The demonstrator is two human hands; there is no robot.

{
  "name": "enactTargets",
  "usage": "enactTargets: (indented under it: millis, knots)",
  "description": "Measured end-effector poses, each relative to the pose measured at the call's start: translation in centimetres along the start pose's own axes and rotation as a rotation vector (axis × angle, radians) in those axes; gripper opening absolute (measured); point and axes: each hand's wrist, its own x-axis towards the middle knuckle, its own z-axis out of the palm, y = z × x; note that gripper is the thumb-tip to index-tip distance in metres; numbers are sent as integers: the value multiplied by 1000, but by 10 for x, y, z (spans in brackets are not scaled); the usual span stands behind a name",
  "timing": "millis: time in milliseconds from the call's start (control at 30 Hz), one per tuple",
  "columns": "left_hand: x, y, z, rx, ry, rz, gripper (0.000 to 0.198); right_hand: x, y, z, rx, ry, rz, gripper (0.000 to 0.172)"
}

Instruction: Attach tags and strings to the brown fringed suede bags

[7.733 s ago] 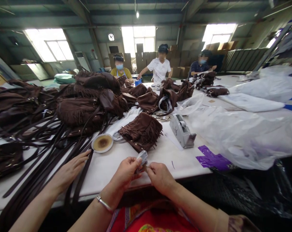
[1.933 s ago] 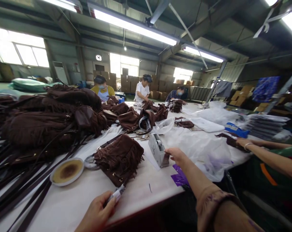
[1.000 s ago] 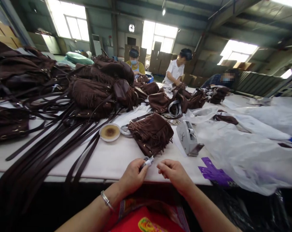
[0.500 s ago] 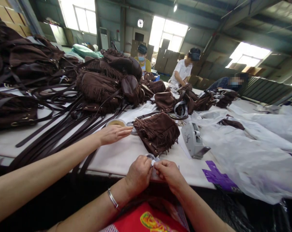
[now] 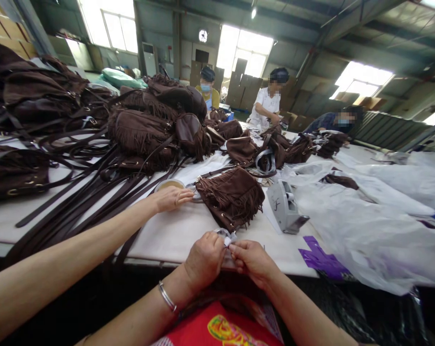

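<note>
My left hand [image 5: 205, 257] and my right hand [image 5: 252, 258] meet at the near edge of the white table [image 5: 174, 235]. Both pinch a small whitish wrapped piece [image 5: 226, 237] held between their fingertips. A silver bangle [image 5: 166, 296] circles my left wrist. Just beyond lies a brown fringed suede bag [image 5: 232, 196]. A grey tape dispenser [image 5: 284, 207] stands to its right.
A co-worker's arm reaches in from the left; that hand [image 5: 172, 197] rests on a round dish [image 5: 169, 184]. Piled brown bags [image 5: 149, 127] and long straps [image 5: 84, 202] cover the left. Clear plastic bags [image 5: 365, 216] spread on the right. Three people work at the far end.
My right hand came back from the tape dispenser and joined my left on the small piece. A co-worker's hand reached in to the dish and stays there.
</note>
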Motion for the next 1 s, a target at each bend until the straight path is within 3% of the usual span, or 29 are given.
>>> enactTargets:
  millis: [167, 467, 767, 900, 1000]
  knots:
    - [4, 5, -6, -244, -1, -113, 17, -2, 0, 3, 76, -5, -46, 47]
    - [19, 12, -17, -963, -73, -574, 29, 0, -2, 18, 98, 138, -317, 41]
    - [20, 16, -8, -1522, -24, -789, 39, 6, -6, 8, 165, -36, -286, 38]
    - [20, 18, -3, -1607, -46, -833, 40, 5, -8, 7, 86, 22, -282, 25]
    - [20, 19, 1, -1480, -80, -784, 41, 4, -8, 9, -6, 156, -204, 20]
